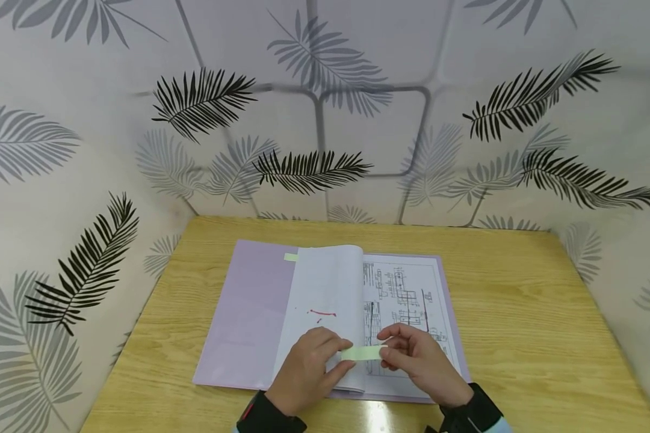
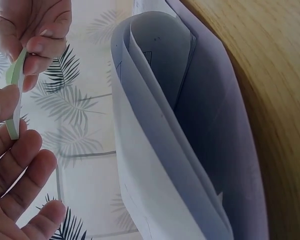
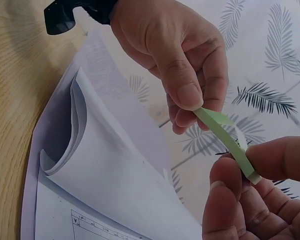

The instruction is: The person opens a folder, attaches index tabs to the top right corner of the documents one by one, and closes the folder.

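Pale-green narrow paper strip [image 1: 364, 353], ends pinched by fingers of left hand [image 1: 310, 368] and right hand [image 1: 421, 362], above open lilac plastic folder [image 1: 249, 319], toward yellow wood-grain worktop's [image 1: 531, 337] near edge; uneven pulling could tear it.

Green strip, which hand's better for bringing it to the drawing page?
Probably the right hand: both pinch the green strip, but in the head view the right is over the drawing page, the left hand over the turned pages.

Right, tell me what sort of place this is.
Probably a screened-off desk or work corner: a wood-grain table, a leaf-patterned backdrop on three sides, and an open lilac folder with a printed diagram.
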`<control>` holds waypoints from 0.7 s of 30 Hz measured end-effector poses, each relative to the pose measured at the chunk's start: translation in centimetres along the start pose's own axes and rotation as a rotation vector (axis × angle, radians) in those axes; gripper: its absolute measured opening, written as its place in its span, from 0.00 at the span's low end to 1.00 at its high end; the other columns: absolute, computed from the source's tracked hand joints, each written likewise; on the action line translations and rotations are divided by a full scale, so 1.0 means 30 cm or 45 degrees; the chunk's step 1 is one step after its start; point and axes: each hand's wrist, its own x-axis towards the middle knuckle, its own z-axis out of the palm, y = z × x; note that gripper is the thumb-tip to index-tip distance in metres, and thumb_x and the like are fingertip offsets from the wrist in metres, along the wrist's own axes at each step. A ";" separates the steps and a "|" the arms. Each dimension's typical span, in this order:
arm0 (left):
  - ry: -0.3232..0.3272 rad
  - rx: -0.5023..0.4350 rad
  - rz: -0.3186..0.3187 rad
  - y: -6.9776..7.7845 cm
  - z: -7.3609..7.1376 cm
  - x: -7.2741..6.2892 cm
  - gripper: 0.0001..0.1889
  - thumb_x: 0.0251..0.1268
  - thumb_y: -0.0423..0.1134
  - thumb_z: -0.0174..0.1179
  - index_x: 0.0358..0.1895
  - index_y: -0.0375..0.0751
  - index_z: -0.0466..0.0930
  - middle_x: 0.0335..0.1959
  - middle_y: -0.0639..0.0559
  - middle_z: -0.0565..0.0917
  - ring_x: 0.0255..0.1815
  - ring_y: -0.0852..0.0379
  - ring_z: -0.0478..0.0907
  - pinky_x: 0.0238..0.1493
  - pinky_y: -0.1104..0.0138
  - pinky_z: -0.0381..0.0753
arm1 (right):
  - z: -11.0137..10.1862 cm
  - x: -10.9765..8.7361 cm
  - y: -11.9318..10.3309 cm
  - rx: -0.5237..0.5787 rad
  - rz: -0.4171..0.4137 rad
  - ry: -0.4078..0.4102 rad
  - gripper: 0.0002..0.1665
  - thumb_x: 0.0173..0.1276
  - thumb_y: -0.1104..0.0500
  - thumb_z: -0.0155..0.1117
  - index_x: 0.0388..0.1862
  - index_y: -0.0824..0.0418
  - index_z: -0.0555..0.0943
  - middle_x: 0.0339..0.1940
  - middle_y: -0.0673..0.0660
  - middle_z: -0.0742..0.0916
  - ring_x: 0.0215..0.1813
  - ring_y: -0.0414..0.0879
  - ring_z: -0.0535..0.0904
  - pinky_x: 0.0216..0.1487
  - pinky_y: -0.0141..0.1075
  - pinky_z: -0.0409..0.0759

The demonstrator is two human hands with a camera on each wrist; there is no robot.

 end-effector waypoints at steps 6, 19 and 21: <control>-0.015 -0.018 -0.002 0.000 0.009 0.004 0.14 0.57 0.48 0.70 0.43 0.46 0.83 0.35 0.60 0.81 0.40 0.64 0.76 0.45 0.70 0.75 | 0.013 0.009 0.005 -0.044 -0.008 0.041 0.22 0.65 0.55 0.67 0.50 0.69 0.75 0.33 0.60 0.83 0.33 0.49 0.82 0.36 0.39 0.81; -0.007 -0.039 0.004 0.016 0.018 0.019 0.10 0.61 0.44 0.67 0.43 0.46 0.83 0.34 0.60 0.81 0.38 0.65 0.76 0.43 0.71 0.75 | 0.027 0.013 0.007 -0.092 -0.018 0.058 0.25 0.65 0.52 0.67 0.51 0.70 0.75 0.33 0.59 0.83 0.34 0.57 0.81 0.32 0.37 0.79; -0.007 -0.053 -0.010 0.016 0.019 0.019 0.10 0.64 0.43 0.64 0.45 0.45 0.82 0.35 0.59 0.82 0.37 0.65 0.75 0.42 0.71 0.75 | 0.026 0.014 0.004 -0.093 -0.017 0.060 0.24 0.66 0.52 0.66 0.51 0.70 0.75 0.33 0.59 0.83 0.33 0.54 0.81 0.32 0.37 0.79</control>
